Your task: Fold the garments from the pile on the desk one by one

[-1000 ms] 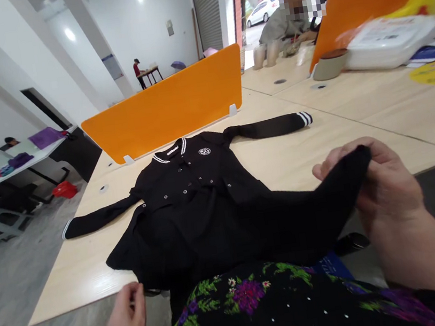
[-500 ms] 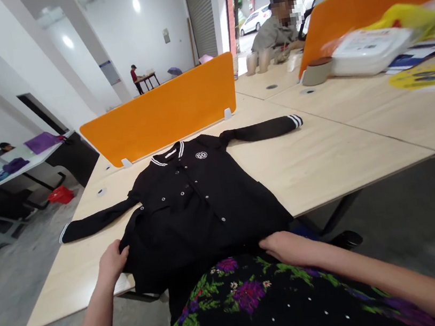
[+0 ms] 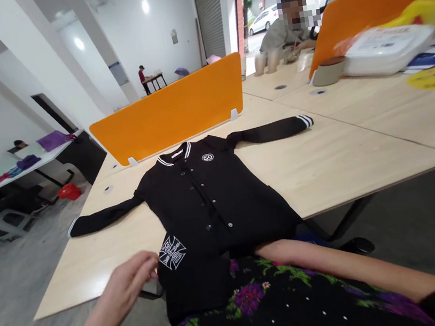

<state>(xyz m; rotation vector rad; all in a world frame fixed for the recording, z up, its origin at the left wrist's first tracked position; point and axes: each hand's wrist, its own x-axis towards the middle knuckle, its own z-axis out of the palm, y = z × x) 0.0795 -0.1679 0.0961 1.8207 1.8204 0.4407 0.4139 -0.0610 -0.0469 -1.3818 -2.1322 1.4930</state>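
Observation:
A black snap-button jacket [image 3: 221, 189] with white-striped collar and cuffs lies face up, sleeves spread to both sides. A round white emblem is on its chest, and a white cross-shaped print shows at its lower left. The lower part hangs over the table's near edge against my flowered clothing. At the jacket's left side, beside the cross print, my left hand [image 3: 134, 277] pinches the fabric edge, fingers together. My right hand [image 3: 265, 251] reaches to the hem at the lower middle; its fingers are hidden by the cloth.
The wooden table [image 3: 345, 150] has an orange divider [image 3: 174, 115] behind the jacket. At the right are a white plastic container [image 3: 388, 50], a tape roll [image 3: 329, 71] and a yellow bag. A person in grey [image 3: 284, 32] sits across the table.
My left hand has moved right and downward with the jacket's left edge, uncovering the cross print and flattening the folded front. My right hand has slid inward beneath the hem. The view has shifted slightly.

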